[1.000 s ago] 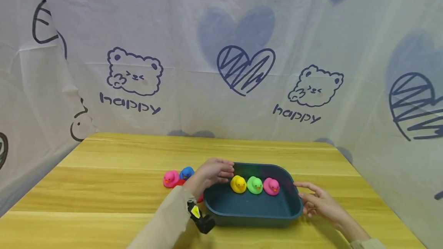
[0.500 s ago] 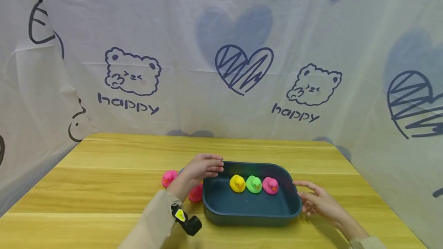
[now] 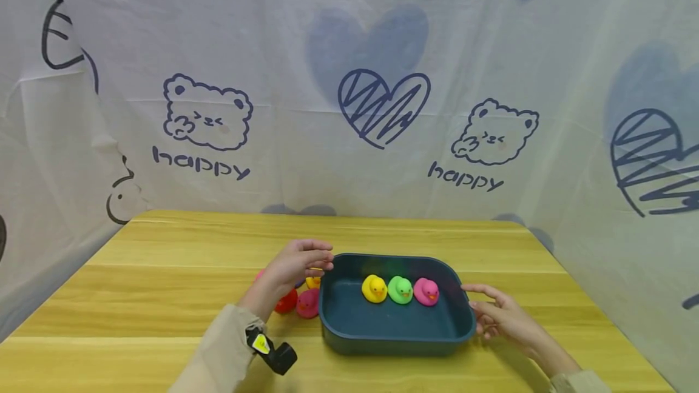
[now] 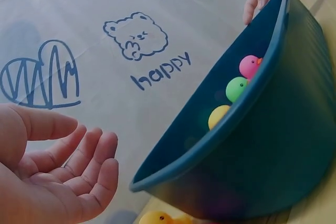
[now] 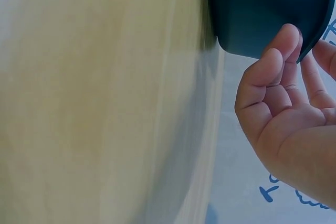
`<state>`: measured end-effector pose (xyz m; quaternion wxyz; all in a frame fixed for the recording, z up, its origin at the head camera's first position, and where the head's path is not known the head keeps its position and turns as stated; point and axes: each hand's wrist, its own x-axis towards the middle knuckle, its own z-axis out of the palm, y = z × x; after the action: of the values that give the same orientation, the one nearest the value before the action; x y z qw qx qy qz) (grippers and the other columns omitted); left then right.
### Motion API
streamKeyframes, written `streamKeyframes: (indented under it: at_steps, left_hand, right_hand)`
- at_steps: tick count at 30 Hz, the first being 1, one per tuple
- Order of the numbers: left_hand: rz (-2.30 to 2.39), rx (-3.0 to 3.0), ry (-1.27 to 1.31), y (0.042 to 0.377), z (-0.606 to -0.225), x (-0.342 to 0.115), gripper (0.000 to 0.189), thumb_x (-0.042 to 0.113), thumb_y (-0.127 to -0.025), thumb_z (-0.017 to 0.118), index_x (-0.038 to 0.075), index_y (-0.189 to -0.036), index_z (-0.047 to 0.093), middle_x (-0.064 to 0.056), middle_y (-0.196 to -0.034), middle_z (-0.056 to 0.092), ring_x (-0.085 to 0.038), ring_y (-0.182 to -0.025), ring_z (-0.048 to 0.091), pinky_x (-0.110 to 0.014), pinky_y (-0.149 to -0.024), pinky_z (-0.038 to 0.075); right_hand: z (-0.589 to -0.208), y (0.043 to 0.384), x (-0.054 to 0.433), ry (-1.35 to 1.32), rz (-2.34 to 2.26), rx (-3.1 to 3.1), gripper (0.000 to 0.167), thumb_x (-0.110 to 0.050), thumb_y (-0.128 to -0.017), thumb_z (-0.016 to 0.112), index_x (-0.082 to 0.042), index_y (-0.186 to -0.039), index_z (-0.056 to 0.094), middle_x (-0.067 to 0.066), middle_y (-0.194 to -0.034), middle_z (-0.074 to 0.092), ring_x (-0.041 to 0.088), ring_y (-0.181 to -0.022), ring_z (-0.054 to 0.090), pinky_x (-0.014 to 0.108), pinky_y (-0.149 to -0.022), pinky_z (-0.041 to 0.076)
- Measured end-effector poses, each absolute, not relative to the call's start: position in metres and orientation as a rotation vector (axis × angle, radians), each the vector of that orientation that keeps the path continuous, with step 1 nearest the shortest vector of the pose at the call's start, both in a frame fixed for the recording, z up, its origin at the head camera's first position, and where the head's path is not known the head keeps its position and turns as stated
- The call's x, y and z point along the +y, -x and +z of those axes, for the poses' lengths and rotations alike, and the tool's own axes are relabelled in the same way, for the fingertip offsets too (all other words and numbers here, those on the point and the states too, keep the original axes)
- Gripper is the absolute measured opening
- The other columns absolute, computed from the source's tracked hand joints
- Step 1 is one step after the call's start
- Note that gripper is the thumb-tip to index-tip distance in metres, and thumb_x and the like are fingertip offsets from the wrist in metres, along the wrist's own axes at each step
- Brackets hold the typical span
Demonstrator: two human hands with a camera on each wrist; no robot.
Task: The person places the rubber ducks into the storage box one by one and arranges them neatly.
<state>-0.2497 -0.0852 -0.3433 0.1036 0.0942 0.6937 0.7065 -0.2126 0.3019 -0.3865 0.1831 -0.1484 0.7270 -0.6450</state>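
Note:
My left hand [image 3: 299,262] hovers beside the bin's far left corner, with its fingers relaxed and nothing in them. In the left wrist view, its loosely bent fingers [image 4: 97,169] stand apart from the rim. A dark teal bin [image 3: 395,347] sits on the table, holding a yellow duck [image 3: 374,289], a green duck [image 3: 400,290] and a pink duck [image 3: 426,292] in a row. At the bin's right side, my right hand [image 3: 502,317] touches the rim with its fingertips. More toy ducks lie under my left hand, partly hidden, including a red one [image 3: 286,302] and a dark pink one [image 3: 307,304].
The wooden table [image 3: 164,302] runs back to a white curtain [image 3: 295,156] printed with hearts and bears. A yellow duck [image 3: 314,280] lies close outside the bin's left wall. A black wrist camera [image 3: 271,350] is strapped on my left sleeve.
My left hand has moved left, from over the inside of the bin to outside its left rim. The right hand and the ducks in the bin have stayed put.

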Motion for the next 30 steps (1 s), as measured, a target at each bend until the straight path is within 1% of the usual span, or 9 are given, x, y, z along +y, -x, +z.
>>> streamKeyframes:
  at_steps: [4,7,11,18,21,26,30]
  left_hand:
    - [2.083,2.064,-0.257,0.249,-0.345,-0.094,0.026,0.005,-0.09,0.048,-0.013,-0.109,0.05,-0.013,-0.089,0.062,-0.019,-0.076,0.062,-0.03,-0.072,0.05]
    - [2.086,2.073,-0.237,0.248,-0.346,-0.1,0.025,0.005,-0.09,0.049,-0.012,-0.109,0.05,-0.01,-0.085,0.061,-0.02,-0.077,0.062,-0.031,-0.074,0.049]
    - [2.093,2.065,-0.235,0.245,-0.346,-0.108,0.025,0.004,-0.09,0.05,-0.012,-0.108,0.05,-0.005,-0.082,0.06,-0.018,-0.076,0.061,-0.032,-0.076,0.049]
    - [2.093,2.07,-0.267,0.242,-0.348,-0.122,0.027,0.005,-0.091,0.047,-0.014,-0.111,0.047,-0.004,-0.083,0.059,-0.017,-0.077,0.06,-0.033,-0.077,0.049]
    - [2.084,2.086,-0.265,0.241,-0.348,-0.127,0.029,0.006,-0.091,0.048,-0.014,-0.112,0.047,-0.005,-0.083,0.06,-0.018,-0.079,0.061,-0.034,-0.078,0.048]
    - [2.038,2.168,-0.233,0.239,-0.347,-0.134,0.028,0.007,-0.09,0.051,-0.012,-0.111,0.051,-0.007,-0.086,0.06,-0.02,-0.081,0.06,-0.033,-0.077,0.048]
    - [1.99,2.215,-0.241,0.237,-0.349,-0.14,0.027,0.007,-0.089,0.053,-0.01,-0.11,0.053,-0.01,-0.092,0.06,-0.025,-0.088,0.058,-0.038,-0.082,0.046]
  right_hand:
    - [-0.388,0.213,0.303,0.401,-1.811,2.059,0.025,-0.018,-0.094,0.045,-0.03,-0.115,0.052,0.0,-0.071,0.059,0.01,-0.059,0.055,0.022,-0.051,0.045]
    - [-0.388,0.214,0.302,0.416,-1.812,2.056,0.025,-0.017,-0.095,0.045,-0.029,-0.116,0.052,0.001,-0.071,0.059,0.01,-0.059,0.055,0.022,-0.051,0.045]
    - [-0.387,0.214,0.301,0.408,-1.81,2.051,0.025,-0.017,-0.094,0.045,-0.029,-0.115,0.052,0.001,-0.071,0.059,0.01,-0.059,0.054,0.022,-0.051,0.045]
    - [-0.386,0.213,0.3,0.442,-1.819,2.042,0.027,-0.014,-0.095,0.042,-0.029,-0.116,0.052,0.001,-0.07,0.058,0.01,-0.058,0.054,0.023,-0.05,0.045]
    - [-0.385,0.213,0.3,0.435,-1.819,2.04,0.027,-0.014,-0.095,0.042,-0.029,-0.116,0.052,0.001,-0.07,0.058,0.01,-0.058,0.054,0.023,-0.05,0.045]
    - [-0.384,0.213,0.301,0.415,-1.814,2.043,0.026,-0.015,-0.095,0.043,-0.028,-0.116,0.051,0.002,-0.07,0.058,0.011,-0.058,0.054,0.023,-0.051,0.045]
    - [-0.385,0.213,0.302,0.401,-1.812,2.048,0.025,-0.016,-0.094,0.045,-0.029,-0.115,0.052,0.001,-0.07,0.058,0.01,-0.058,0.054,0.023,-0.051,0.044]
